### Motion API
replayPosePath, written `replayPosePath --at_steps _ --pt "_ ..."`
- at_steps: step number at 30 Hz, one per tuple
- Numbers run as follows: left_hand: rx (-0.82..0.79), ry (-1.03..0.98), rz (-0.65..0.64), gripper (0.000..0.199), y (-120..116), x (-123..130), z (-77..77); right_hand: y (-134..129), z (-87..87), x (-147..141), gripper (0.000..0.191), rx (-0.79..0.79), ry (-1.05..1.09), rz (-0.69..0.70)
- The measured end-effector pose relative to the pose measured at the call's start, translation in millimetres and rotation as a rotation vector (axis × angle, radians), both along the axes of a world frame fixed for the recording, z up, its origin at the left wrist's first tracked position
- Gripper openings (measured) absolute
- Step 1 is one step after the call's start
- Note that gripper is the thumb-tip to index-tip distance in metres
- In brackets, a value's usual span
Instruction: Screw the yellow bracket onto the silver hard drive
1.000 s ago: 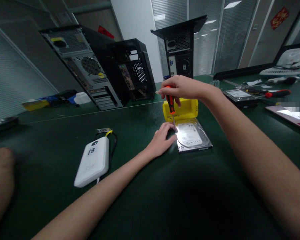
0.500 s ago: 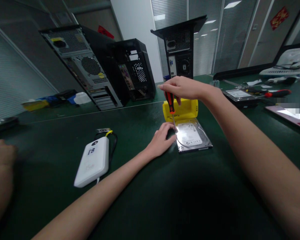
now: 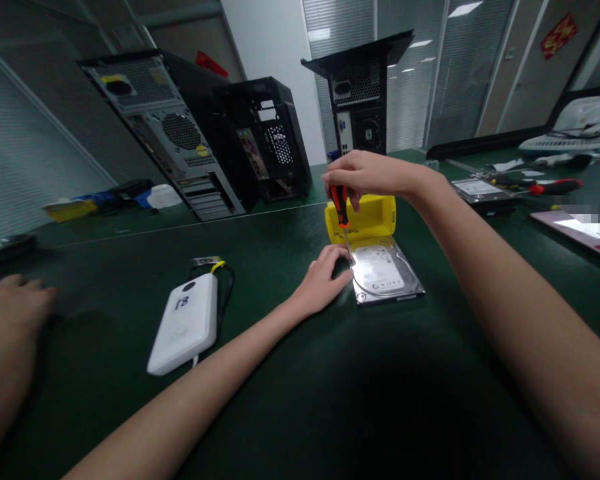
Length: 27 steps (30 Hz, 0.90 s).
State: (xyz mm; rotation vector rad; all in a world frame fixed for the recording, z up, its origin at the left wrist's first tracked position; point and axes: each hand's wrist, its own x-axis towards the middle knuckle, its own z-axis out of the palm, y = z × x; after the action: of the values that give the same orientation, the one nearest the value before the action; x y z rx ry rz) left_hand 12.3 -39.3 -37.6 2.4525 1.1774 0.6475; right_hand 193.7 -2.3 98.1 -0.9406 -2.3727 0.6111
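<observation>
A silver hard drive point(image 3: 380, 270) lies flat on the dark green table, label side up. My right hand point(image 3: 355, 179) is closed round the red and black handle of a screwdriver point(image 3: 340, 207), holding it nearly upright. Its shaft points down to the drive's left edge; the tip's exact contact is hidden by my fingers. My left hand point(image 3: 325, 277) rests on the table and holds the drive at that same edge, thumb and forefinger on either side of the tip. Directly behind the drive stands an open yellow plastic case point(image 3: 375, 217) with dark writing.
A white power bank point(image 3: 185, 323) marked 18 lies left, its cable beside it. Computer cases point(image 3: 195, 133) stand behind. Another person's hand point(image 3: 15, 313) reaches in at far left. Further right are a second drive point(image 3: 477, 188), red-handled pliers point(image 3: 555, 187) and a pinkish phone-like slab point(image 3: 580, 230).
My right hand has turned slightly on the screwdriver handle, its fingertips shifting a little right. My left hand and the drive stay put. The other person's hand has moved right.
</observation>
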Motion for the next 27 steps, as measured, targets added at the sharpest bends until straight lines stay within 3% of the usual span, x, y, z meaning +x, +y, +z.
replayPosePath --at_steps 15,27 --pt "-0.006 0.001 0.005 0.019 0.5 -0.3 0.1 2.0 -8.2 -8.3 0.029 0.191 -0.032 -0.015" --pt "-0.004 -0.003 0.006 0.02 -0.6 0.2 0.9 0.7 -8.5 -9.0 0.033 0.177 -0.048 -0.151"
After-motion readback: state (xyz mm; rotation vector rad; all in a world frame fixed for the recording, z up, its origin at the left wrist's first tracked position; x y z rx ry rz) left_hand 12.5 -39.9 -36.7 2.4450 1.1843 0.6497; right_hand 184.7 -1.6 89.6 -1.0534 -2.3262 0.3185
